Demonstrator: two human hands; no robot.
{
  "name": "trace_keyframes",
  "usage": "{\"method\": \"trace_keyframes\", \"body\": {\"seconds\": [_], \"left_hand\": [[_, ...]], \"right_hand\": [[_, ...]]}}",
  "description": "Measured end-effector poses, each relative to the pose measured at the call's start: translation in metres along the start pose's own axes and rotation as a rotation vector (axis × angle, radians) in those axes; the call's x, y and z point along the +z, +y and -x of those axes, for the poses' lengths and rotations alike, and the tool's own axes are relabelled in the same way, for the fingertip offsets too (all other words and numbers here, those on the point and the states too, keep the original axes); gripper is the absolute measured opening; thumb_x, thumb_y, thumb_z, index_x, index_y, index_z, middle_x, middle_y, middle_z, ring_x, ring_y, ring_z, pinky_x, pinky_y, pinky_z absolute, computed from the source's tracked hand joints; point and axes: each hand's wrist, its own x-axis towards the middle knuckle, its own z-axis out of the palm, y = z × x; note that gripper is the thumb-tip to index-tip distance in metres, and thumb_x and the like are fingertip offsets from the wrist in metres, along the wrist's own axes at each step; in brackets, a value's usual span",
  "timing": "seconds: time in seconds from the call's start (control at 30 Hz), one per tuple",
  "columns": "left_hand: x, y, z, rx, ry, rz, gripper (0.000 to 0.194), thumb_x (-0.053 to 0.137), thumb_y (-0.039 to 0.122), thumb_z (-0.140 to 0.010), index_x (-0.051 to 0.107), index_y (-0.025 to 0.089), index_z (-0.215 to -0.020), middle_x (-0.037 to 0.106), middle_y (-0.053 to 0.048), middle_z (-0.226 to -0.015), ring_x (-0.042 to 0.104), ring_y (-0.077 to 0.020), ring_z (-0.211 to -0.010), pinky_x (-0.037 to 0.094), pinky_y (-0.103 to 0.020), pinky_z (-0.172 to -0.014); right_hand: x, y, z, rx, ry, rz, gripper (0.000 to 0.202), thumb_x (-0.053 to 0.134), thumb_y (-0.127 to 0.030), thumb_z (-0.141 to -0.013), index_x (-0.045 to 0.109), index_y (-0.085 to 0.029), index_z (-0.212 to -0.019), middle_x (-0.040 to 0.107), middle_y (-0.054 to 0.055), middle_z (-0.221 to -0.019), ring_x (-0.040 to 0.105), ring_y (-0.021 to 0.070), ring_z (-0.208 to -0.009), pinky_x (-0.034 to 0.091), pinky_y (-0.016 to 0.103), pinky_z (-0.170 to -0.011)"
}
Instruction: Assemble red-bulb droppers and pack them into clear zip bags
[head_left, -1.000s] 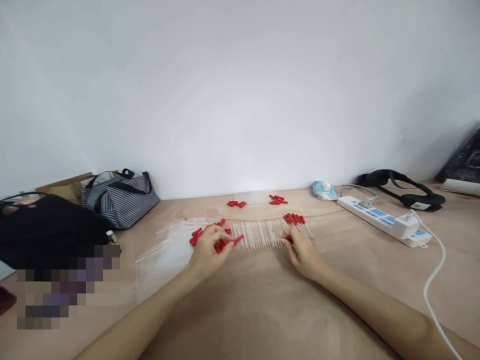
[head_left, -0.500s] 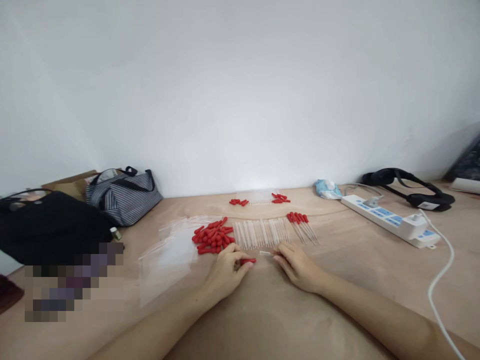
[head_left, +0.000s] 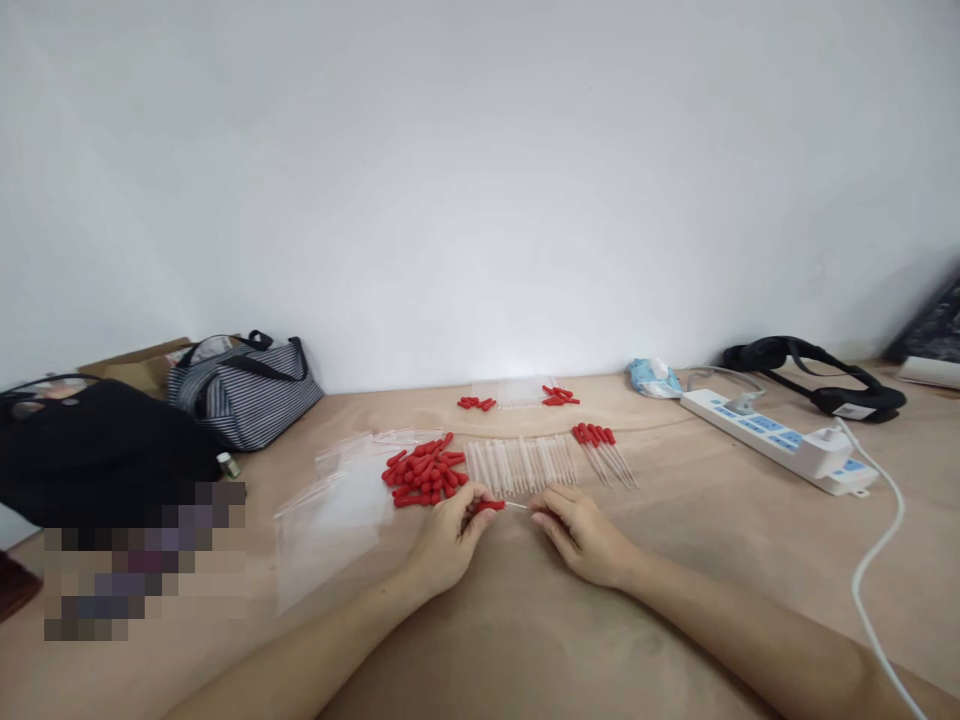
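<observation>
My left hand (head_left: pixel 450 535) pinches a red rubber dropper bulb (head_left: pixel 490 506) between thumb and fingers. Closed on a thin clear dropper tube (head_left: pixel 516 505) is my right hand (head_left: pixel 576 530); the tube's end meets the bulb's mouth, though I cannot tell how far it sits inside. A pile of red bulbs (head_left: pixel 424 472) lies just beyond my left hand. Past both hands is a row of clear tubes (head_left: pixel 521 465) side by side. To its right, several droppers with red bulbs fitted (head_left: pixel 602 455) lie slanted together.
Clear plastic bags (head_left: pixel 330 530) are spread at the left, near a striped bag (head_left: pixel 244 395) and a black bag (head_left: pixel 105 455). More bulbs (head_left: pixel 476 403) lie by the wall. On the right are a power strip (head_left: pixel 772 435), a white cable (head_left: pixel 874 560) and a black headset (head_left: pixel 825 385).
My right hand has moved left with the tube, closing the gap to the bulb in my left hand. The tube and bulb now meet.
</observation>
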Motion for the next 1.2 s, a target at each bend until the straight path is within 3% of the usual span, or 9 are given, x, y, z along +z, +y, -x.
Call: {"method": "trace_keyframes", "body": {"seconds": [0.2, 0.57, 0.9, 1.2], "left_hand": [[-0.001, 0.002, -0.001, 0.053, -0.06, 0.051, 0.017, 0.044, 0.023, -0.083, 0.059, 0.017, -0.088, 0.061, -0.001, -0.079, 0.054, -0.0146, -0.072, 0.041, -0.024, -0.066], [-0.004, 0.011, 0.003, 0.109, -0.103, -0.06, 0.017, 0.048, 0.021, -0.08, 0.062, 0.016, -0.073, 0.056, 0.0, -0.064, 0.05, -0.0117, -0.06, 0.038, -0.021, -0.056], [-0.004, 0.016, 0.006, 0.21, -0.147, -0.13, 0.019, 0.044, 0.022, -0.082, 0.058, 0.016, -0.073, 0.056, -0.001, -0.066, 0.051, -0.0128, -0.061, 0.039, -0.022, -0.057], [-0.003, 0.017, 0.004, 0.171, -0.187, -0.126, 0.019, 0.044, 0.024, -0.082, 0.06, 0.017, -0.075, 0.057, -0.002, -0.069, 0.052, -0.0138, -0.064, 0.04, -0.023, -0.059]], "right_hand": [[-0.003, -0.004, -0.001, -0.017, -0.011, 0.039, 0.015, 0.038, -0.018, -0.085, 0.052, -0.018, -0.085, 0.057, 0.002, -0.076, 0.051, 0.0126, -0.069, 0.034, 0.029, -0.069], [-0.008, -0.003, 0.0, -0.113, -0.133, 0.178, 0.017, 0.038, -0.02, -0.085, 0.055, -0.019, -0.086, 0.061, 0.001, -0.073, 0.05, 0.0112, -0.063, 0.024, 0.028, -0.067], [0.0, -0.007, 0.004, -0.228, -0.005, 0.251, 0.022, 0.034, -0.015, -0.083, 0.055, -0.016, -0.081, 0.058, 0.002, -0.068, 0.043, 0.0112, -0.057, 0.023, 0.029, -0.065], [0.001, -0.008, -0.002, -0.183, -0.072, 0.246, 0.023, 0.033, -0.017, -0.085, 0.055, -0.017, -0.08, 0.058, 0.002, -0.068, 0.047, 0.0116, -0.061, 0.025, 0.029, -0.064]]}}
